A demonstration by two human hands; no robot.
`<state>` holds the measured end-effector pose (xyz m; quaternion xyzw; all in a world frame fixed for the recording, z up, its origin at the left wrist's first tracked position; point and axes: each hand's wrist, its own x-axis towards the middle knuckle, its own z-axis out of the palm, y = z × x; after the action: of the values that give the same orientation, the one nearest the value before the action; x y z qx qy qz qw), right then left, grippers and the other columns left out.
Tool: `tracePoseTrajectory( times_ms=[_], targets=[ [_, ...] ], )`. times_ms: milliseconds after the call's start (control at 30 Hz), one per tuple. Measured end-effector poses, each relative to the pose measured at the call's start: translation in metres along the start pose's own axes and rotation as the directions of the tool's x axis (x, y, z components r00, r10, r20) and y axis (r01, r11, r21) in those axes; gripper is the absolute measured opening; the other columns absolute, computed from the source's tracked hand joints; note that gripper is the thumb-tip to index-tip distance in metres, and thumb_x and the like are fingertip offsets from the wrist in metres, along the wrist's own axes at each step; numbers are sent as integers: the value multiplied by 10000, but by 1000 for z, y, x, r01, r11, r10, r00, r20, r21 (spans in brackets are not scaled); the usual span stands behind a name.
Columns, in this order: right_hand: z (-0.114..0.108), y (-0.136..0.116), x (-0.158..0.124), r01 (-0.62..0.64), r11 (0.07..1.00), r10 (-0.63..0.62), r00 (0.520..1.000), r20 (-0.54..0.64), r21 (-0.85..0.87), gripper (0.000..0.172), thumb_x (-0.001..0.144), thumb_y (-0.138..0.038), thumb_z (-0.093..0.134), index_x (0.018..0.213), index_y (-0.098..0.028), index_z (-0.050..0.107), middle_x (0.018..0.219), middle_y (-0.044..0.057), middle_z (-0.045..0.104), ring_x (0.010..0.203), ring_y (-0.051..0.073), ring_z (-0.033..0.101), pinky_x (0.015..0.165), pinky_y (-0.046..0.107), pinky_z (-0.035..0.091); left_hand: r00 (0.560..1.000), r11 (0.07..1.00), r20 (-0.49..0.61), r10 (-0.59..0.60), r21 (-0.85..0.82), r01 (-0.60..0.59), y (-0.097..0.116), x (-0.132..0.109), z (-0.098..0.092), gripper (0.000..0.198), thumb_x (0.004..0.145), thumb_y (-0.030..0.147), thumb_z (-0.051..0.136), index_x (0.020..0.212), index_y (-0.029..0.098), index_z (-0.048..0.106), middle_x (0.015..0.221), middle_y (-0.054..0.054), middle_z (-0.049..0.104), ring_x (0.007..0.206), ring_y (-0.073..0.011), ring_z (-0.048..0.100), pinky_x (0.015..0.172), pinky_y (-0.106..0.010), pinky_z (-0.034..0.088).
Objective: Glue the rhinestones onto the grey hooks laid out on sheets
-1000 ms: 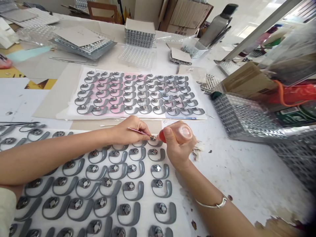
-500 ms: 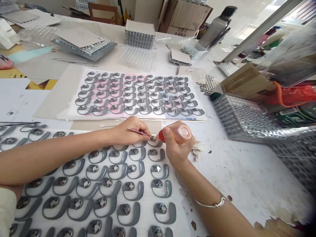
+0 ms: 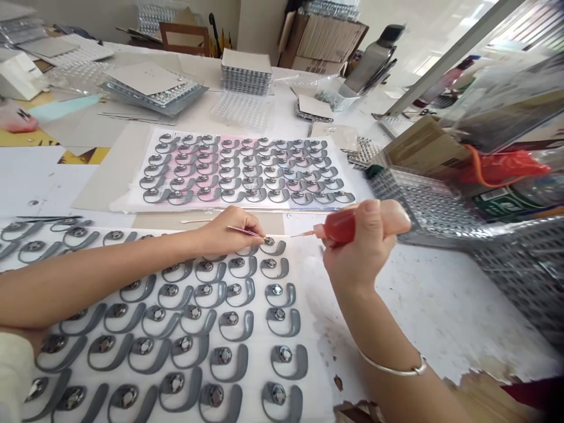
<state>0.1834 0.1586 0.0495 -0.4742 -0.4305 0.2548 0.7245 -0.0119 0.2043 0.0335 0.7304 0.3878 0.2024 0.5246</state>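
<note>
Lower left, a cream sleeve (image 3: 13, 376) is poking in at the frame edge, & L hand (image 3: 231, 232) is reaching in from the left over a white sheet (image 3: 317, 376) of gray hook pcs (image 3: 249, 326) w/ metal studs, rows running down to the bottom of the frame. Upper left, a stacked tray pile (image 3: 152, 94) is sitting under a cardboard sheet. L grip is clamped on pink-handled tweezers (image 3: 242, 230), fingers + thumb together, tips touching a stud (image 3: 268, 241) on the sheet's top row, center frame; can't tell if the tips are pinching it. Just above, a cotton swab (image 3: 194, 221) is lying near the hand. Top center, a 2nd sheet (image 3: 138, 202) is carrying more hook pcs on pink print, w/ a tall tray stack (image 3: 245, 76) & a clear blister tray (image 3: 241, 110) beyond. Right of the stud, R hand (image 3: 363, 247) is wrapped around a red squeeze bottle (image 3: 341, 226), grip closed, thin nozzle (image 3: 302, 234) tilted toward the stud, near but not touching. Bangle (image 3: 392, 370) is on R wrist. Far right, a mesh basket (image 3: 423, 205) is standing on the table (image 3: 445, 305).
</note>
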Motion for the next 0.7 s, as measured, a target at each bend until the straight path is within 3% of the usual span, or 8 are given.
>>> tracePoseTrajectory(
  times_ms=[133,233,300,333,400,467,533,700],
  targets=[
    [-10,1,0,-79,997,80,996,-41,20,512,806,-548,645,539,-213,364,475,-63,365,352,78,415,287,213,333,986,995,-130,-99,-28,97,-1,-14,4,184,800,277,680,874,125,754,671,-28,712,535,-108,595,476,-174,437],
    [-13,5,-4,-59,997,60,998,-16,44,499,814,-533,650,540,-214,379,472,-62,372,366,83,424,282,208,321,980,998,-197,5,57,7,0,-32,10,194,834,282,664,921,128,745,709,-40,729,545,-121,628,480,-182,470],
    [-13,6,-7,-22,998,22,1000,6,54,479,819,-494,666,531,-207,413,495,-51,413,383,89,466,283,211,310,970,970,-141,196,174,-170,0,-42,17,175,870,245,626,941,130,737,817,-63,753,649,-141,685,572,-200,538],
    [-13,6,-8,-2,999,1,999,32,38,473,830,-474,664,521,-201,431,491,-46,426,387,93,486,292,215,321,945,928,-85,315,237,-288,-1,-46,21,172,891,219,595,954,128,728,873,-74,758,719,-152,707,640,-218,568],
    [-11,5,-13,31,999,-28,994,103,-20,460,853,-439,652,516,-193,457,455,-46,430,386,100,509,337,229,386,843,788,16,538,347,-509,-6,-50,30,191,921,167,525,983,112,697,936,-98,753,825,-173,721,743,-258,595],
    [-10,5,-19,44,997,-34,987,158,-60,411,857,-412,658,558,-192,480,441,-52,451,388,105,517,392,247,456,744,651,72,664,432,-624,-13,-51,37,203,925,130,479,1008,91,660,950,-122,746,859,-185,722,768,-283,606],
    [-9,6,-24,55,994,-35,981,189,-99,384,850,-406,668,584,-192,491,464,-46,493,416,112,535,427,259,489,708,583,99,699,494,-645,-19,-49,41,209,918,116,460,1025,82,635,966,-140,740,867,-190,722,768,-295,614],
    [-9,12,-30,49,977,6,966,258,-208,379,844,-452,661,606,-188,532,516,-17,550,496,141,581,483,291,508,721,524,149,676,590,-614,-24,-49,43,212,927,129,456,1018,82,642,979,-163,729,854,-201,716,754,-332,627]
  ],
)
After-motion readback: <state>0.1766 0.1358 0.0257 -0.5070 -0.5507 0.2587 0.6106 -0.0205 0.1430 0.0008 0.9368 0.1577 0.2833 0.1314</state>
